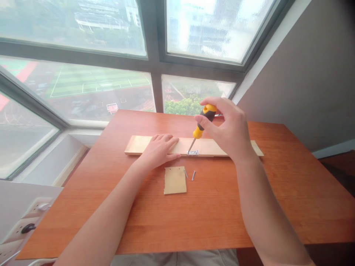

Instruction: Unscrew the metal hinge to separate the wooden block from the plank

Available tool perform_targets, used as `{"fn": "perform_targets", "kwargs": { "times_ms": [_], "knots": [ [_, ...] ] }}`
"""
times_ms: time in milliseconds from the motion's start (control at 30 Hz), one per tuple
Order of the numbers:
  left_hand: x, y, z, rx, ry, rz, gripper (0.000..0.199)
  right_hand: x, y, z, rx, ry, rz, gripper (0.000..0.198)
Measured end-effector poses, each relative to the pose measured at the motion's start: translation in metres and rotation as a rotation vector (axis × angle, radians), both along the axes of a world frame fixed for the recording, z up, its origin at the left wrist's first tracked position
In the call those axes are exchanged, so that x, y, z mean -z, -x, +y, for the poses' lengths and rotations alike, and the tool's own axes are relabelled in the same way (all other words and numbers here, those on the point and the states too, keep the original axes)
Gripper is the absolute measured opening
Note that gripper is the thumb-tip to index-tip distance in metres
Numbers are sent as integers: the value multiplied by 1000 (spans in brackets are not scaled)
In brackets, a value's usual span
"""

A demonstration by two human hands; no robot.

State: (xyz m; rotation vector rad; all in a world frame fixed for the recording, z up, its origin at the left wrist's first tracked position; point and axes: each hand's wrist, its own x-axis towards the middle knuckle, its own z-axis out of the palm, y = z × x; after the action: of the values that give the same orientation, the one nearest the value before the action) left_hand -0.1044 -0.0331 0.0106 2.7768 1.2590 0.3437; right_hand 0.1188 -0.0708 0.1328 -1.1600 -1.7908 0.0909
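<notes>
Your right grip (226, 127) is closed round the screwdriver (202, 123), tip down in the bracket (193, 152) on the board (194, 146), which your flat, open left hand (159, 149) steadies, so one screw seems underway while two screws (190, 174) and a small panel (175, 180) wait nearer you on the counter (210, 207).

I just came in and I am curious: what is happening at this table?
A person presses the left hand flat on a long wooden board. The right hand holds a yellow screwdriver, tip on a small metal bracket at the board's near edge. A small wooden piece and two loose screws lie nearer.
</notes>
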Motion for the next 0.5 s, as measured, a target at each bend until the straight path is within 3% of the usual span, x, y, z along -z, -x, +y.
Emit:
{"fn": "perform_targets", "kwargs": {
  "times_ms": [133, 200, 400, 500],
  "knots": [
    [-1, 0, -1, -2, 2, 3, 52, 3, 0, 0, -148, 116, 144, 40],
    [-2, 0, -1, -3, 9, 3, 53, 4, 0, 0, -212, 158, 168, 36],
    [-3, -1, -1, -3, 24, 2, 52, 3, 4, 2, 33, -23, -48, 25],
    [-2, -1, -1, 0, 23, -10, 51, 4, 5, 2, -37, 10, -11, 35]
  ]
}}
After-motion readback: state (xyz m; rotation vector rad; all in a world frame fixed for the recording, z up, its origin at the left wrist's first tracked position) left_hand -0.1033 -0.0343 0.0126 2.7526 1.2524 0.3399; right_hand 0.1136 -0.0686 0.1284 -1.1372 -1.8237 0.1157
